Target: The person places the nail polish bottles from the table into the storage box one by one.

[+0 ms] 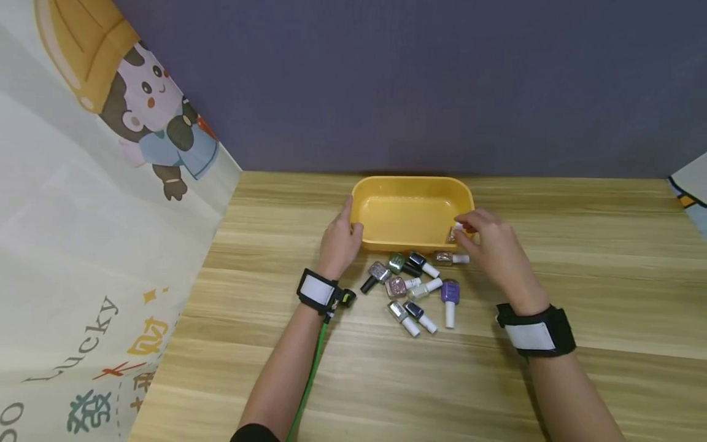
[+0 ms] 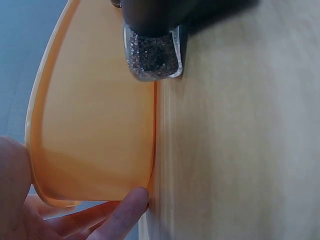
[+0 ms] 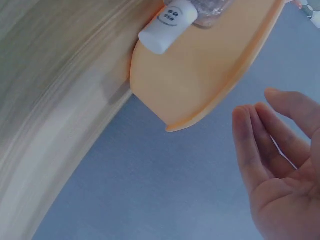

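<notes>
Right hand, fingers parted, hung by a bottle inside the yellow tray; straight-fingered left hand touched its left end.

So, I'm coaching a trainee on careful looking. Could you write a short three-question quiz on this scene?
1. Multiple choice: the person's left hand touches a tray. What colour is it? A) green, B) yellow, C) purple.
2. True or false: the purple bottle lies outside the tray.
3. Fill in the blank: the purple bottle's cap is ____.

Key: 1. B; 2. True; 3. white.
</notes>
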### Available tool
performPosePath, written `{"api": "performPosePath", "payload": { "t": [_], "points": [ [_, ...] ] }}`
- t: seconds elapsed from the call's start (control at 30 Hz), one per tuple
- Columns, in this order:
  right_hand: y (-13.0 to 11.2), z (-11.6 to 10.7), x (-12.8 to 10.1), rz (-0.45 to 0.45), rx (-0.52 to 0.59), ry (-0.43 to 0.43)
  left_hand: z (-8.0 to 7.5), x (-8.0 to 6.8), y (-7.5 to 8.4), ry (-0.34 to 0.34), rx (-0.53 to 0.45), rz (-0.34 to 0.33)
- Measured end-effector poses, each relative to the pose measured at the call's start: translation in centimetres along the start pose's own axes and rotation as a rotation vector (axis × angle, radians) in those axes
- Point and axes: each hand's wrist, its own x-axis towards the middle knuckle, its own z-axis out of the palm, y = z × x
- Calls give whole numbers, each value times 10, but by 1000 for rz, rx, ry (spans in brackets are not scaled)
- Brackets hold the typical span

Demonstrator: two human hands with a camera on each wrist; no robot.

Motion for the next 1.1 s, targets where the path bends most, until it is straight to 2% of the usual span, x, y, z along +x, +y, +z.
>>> {"api": "performPosePath", "payload": {
  "t": [0.37,0.7,1.1],
  "points": [
    [-12,3,-3,-118,-5,22,-1,0,1,5,2,9],
    [-26,3,-7,-174,21,15,-1,0,2,1,10,-2],
    [-37,0,-12,-260,-4,-75,-2,-1,3,2,10,-9]
  ]
}}
